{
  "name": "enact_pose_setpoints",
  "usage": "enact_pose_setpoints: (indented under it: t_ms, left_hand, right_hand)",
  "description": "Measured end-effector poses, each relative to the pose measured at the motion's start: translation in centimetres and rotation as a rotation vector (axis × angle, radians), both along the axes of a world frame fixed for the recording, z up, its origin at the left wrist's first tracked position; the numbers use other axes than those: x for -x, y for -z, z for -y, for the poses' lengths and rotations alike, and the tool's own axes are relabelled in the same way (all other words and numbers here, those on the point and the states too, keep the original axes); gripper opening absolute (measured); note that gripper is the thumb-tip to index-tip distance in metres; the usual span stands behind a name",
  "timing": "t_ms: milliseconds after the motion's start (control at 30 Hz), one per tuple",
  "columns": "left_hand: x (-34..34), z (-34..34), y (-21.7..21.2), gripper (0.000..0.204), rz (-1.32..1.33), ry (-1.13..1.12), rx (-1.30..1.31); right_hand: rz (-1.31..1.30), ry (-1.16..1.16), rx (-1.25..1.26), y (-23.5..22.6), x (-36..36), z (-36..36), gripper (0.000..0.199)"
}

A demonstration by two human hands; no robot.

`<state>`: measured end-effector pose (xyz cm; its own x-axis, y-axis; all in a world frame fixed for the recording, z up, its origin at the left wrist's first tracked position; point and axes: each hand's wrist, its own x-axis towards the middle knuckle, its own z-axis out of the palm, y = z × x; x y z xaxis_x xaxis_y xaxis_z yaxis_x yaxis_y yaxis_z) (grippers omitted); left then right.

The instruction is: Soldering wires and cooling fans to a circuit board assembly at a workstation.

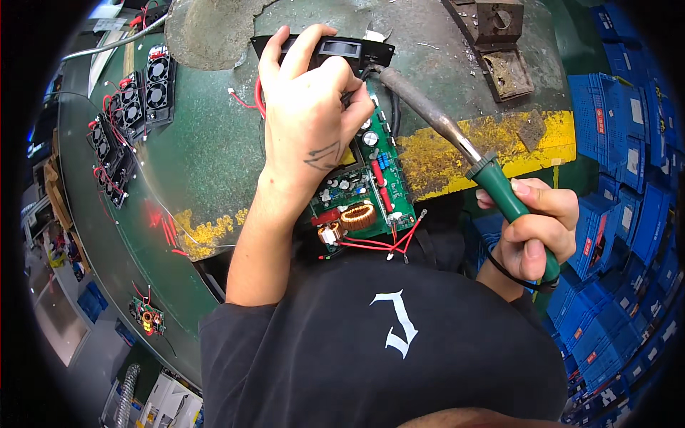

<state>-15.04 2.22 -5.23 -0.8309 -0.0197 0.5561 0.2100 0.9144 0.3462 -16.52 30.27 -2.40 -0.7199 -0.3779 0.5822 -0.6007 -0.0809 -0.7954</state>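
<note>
My right hand (536, 232) grips the green handle of a soldering iron (501, 191). The iron slants up and left, its tip by a black panel (377, 54) with a rectangular opening. My left hand (307, 100) lies over that panel and the top of a green circuit board (391, 182). Two of its fingers rest on the panel; thumb and forefinger are pinched close to the iron's tip, and what they hold is hidden. Farther down the board sit a copper-wound ring coil (358, 215), red parts and capacitors. Red wires (371, 247) hang off its near end.
Several paired black fans (158, 82) with red wires lie on the green table (207, 135) at left. A small circuit board (148, 315) is at lower left. A rusty metal iron stand (508, 71) stands at upper right. Blue crates (599, 114) are stacked right of the table's yellow edge.
</note>
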Motion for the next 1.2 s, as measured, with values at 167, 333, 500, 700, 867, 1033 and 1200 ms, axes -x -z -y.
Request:
enact_pose_setpoints:
  t_ms: [167,333,500,700,867,1033,1200]
  left_hand:
    - [0.0,-0.1,0.0,0.017,-0.002,-0.009,0.024]
    - [0.0,-0.3,-0.2,0.016,-0.002,-0.016,0.03]
    - [-0.1,-0.5,-0.3,0.012,0.02,-0.026,-0.019]
    - [0.0,-0.3,-0.2,0.016,0.006,-0.012,0.018]
    - [0.0,-0.3,-0.1,0.016,0.007,-0.026,0.04]
    - [-0.1,-0.3,-0.1,0.016,0.014,-0.026,0.039]
    - [0.0,-0.3,-0.1,0.016,0.004,-0.019,0.025]
  right_hand:
    - [-0.113,-0.109,-0.059,0.1,-0.2,-0.5,0.047]
    - [-0.121,-0.077,-0.029,0.9,-0.6,-0.2,0.041]
    - [0.017,0.024,0.068,1.7,-1.0,0.1,0.035]
    - [0.029,0.038,0.073,1.8,-0.8,-0.1,0.035]
    - [0.053,0.073,0.086,1.8,-0.9,-0.1,0.035]
    - [0.087,0.083,0.169,1.9,-0.9,0.1,0.033]
    - [0.096,0.066,0.096,1.9,-0.9,0.1,0.035]
